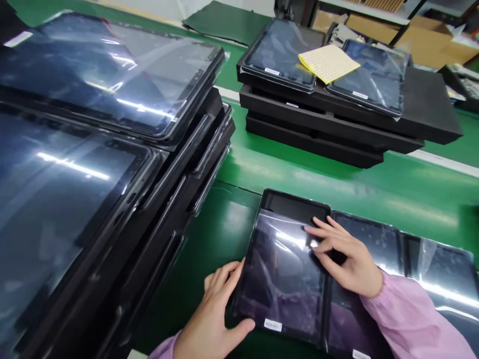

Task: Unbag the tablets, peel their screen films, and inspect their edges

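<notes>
A dark tablet [282, 279] with clear film over its screen lies on the green work surface [228, 224]. Film covers most of the screen, but the top strip shows bare. My left hand [220, 309] rests at the tablet's left edge, thumb spread from the fingers. Over the tablet's upper right side, my right hand [348, 254] pinches thumb and index finger together at the film, its other fingers stretched out. A second tablet [344, 319] lies against the right side of the first, partly under my right hand, and a third tablet [445, 269] is beyond it.
Tall stacks of film-covered tablets in black trays [202, 129] fill the left side. Behind, black foam trays [318, 119] hold two tablets and a yellow-edged paper sheet [329, 62]. Cardboard boxes [426, 42] stand at the back right.
</notes>
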Motion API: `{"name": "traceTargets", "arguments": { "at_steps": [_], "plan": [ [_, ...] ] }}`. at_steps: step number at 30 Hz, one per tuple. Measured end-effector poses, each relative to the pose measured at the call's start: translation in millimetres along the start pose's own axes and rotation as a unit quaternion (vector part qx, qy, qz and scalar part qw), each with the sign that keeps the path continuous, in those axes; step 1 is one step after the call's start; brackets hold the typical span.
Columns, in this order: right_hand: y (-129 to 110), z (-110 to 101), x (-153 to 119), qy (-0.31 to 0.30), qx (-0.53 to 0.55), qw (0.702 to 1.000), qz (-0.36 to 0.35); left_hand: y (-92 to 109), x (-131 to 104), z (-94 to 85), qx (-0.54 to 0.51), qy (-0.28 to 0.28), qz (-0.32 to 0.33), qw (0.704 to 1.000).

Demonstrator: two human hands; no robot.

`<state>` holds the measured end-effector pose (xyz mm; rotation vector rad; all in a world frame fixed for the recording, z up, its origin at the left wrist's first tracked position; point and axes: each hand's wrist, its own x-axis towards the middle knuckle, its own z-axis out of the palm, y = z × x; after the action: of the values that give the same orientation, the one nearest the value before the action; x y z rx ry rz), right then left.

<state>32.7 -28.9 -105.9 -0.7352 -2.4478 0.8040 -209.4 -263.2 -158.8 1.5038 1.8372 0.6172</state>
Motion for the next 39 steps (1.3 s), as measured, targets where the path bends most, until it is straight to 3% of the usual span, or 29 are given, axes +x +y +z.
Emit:
{"name": "traceTargets", "arguments": {
  "at_steps": [3,7,10,15,21,24,27,30,34,37,39],
  "plan": [
    [-1.3,-14.7,-8.1,-0.046,0.123,0.987,0.096,-9.2,-8.9,9.2,-0.006,0.001,-0.003,1.0],
    [10.0,-39.8,-0.9,-0.123,0.277,0.932,0.199,-19.6,-18.0,20.3,-0.016,0.004,-0.019,1.0],
    [19.0,-50.6,11.3,-0.167,0.354,0.898,0.203,-20.6,-19.2,20.1,-0.02,0.001,-0.023,1.0],
    [19.1,-49.0,19.9,-0.123,0.405,0.882,0.205,-12.0,-13.9,9.5,-0.035,-0.006,-0.06,0.998],
    [22.8,-45.0,14.2,-0.115,0.435,0.874,0.184,-13.6,-11.7,0.0,-0.042,-0.021,-0.055,0.997],
    [22.9,-39.0,12.8,-0.076,0.439,0.875,0.189,-21.8,-12.4,-1.7,-0.037,-0.02,-0.067,0.997],
    [18.7,-32.5,15.8,-0.021,0.418,0.886,0.201,-27.5,-8.1,-4.6,-0.044,-0.021,-0.057,0.997],
    [10.0,-32.0,24.1,0.008,0.362,0.906,0.218,-21.7,2.5,-9.5,-0.065,0.02,-0.069,0.995],
    [-8.9,-35.1,47.1,-0.028,0.303,0.931,0.2,-4.0,18.7,-16.3,-0.075,0.043,-0.12,0.989],
    [-30.7,-29.7,77.5,-0.086,0.331,0.927,0.153,5.0,25.6,-20.3,-0.097,0.042,-0.146,0.984],
    [-47.4,-23.6,101.0,-0.115,0.334,0.92,0.168,8.9,27.4,-22.5,-0.115,0.043,-0.166,0.978]
  ]
}}
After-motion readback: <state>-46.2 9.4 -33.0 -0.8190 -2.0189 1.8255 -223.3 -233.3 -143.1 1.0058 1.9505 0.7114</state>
